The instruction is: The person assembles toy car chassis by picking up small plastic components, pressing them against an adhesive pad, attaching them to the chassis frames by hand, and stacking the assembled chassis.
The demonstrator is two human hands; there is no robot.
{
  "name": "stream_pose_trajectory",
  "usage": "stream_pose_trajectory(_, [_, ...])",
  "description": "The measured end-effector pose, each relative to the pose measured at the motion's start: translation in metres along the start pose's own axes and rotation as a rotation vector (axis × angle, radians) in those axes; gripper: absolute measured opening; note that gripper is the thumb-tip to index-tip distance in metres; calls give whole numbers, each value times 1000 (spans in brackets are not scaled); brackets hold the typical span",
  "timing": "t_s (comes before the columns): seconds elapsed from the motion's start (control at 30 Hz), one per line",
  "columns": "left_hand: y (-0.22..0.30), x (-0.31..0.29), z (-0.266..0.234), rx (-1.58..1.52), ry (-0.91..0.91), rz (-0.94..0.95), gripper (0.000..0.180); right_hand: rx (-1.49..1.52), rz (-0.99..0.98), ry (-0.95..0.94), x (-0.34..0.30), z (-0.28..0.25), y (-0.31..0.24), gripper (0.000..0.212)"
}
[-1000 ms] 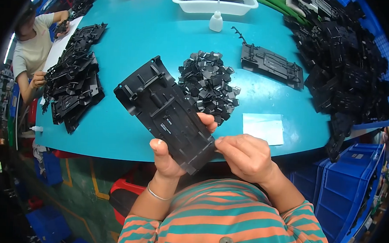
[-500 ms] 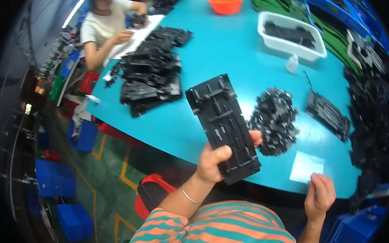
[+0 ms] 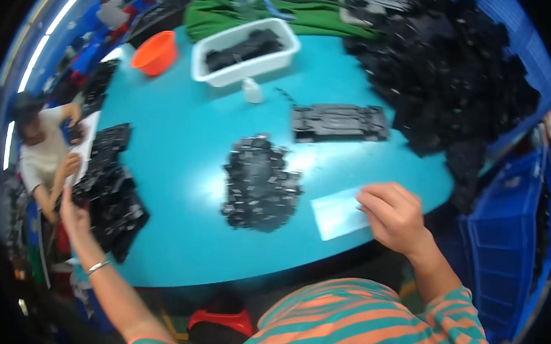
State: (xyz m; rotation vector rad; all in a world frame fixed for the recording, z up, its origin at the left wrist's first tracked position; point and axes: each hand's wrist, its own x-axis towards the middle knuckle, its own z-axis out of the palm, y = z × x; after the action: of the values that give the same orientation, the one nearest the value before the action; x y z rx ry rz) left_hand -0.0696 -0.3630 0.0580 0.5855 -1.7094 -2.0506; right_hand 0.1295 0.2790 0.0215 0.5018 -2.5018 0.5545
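At the far left, my left hand (image 3: 75, 216) touches the near edge of a heap of black plastic panels (image 3: 113, 204). Its fingers are blurred and partly lost against the dark parts, so I cannot tell whether they grip one. My right hand (image 3: 393, 217) hovers by a whitish sheet (image 3: 339, 214) at the table's near right, fingertips pinched together; anything between them is too small to make out. A mound of small black parts (image 3: 261, 184) lies mid-table between my hands. Beyond it, one long black moulded panel (image 3: 339, 122) lies flat with a thin dark piece at its corner.
A white bin (image 3: 243, 75) holding black parts, an orange bowl (image 3: 155, 53) and a small white bottle (image 3: 252, 90) stand at the back. Black parts (image 3: 442, 75) are heaped far right, near blue crates (image 3: 502, 246). A co-worker (image 3: 46, 147) works at the left edge.
My left hand has swung left from the middle to the heap; the panel it held no longer shows apart from it. The view has turned right. My right hand stays beside the sheet.
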Motion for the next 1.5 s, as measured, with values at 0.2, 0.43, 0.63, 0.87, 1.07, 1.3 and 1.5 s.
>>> stream_pose_trajectory(0.2, [-5,18,-10,559,236,43,52,-47,36,-168,55,3,65,47])
stream_pose_trajectory(0.43, [-3,-21,14,994,384,132,72,-79,163,-482,94,34,101,76])
stream_pose_trajectory(0.63, [0,-35,-11,967,224,119,64,-51,113,-358,100,22,78,77])
stream_pose_trajectory(0.87, [11,-60,6,1519,327,791,56,197,54,-194,108,-7,38,77])
stream_pose_trajectory(1.07, [-33,-271,182,390,-828,470,98,939,330,-265,127,11,-27,79])
stream_pose_trajectory(1.3, [-75,-308,257,-328,-986,77,106,1187,280,-386,124,44,-60,58])
stream_pose_trajectory(1.5, [-90,-303,272,-464,-1050,-126,81,656,40,-241,115,52,-45,69])
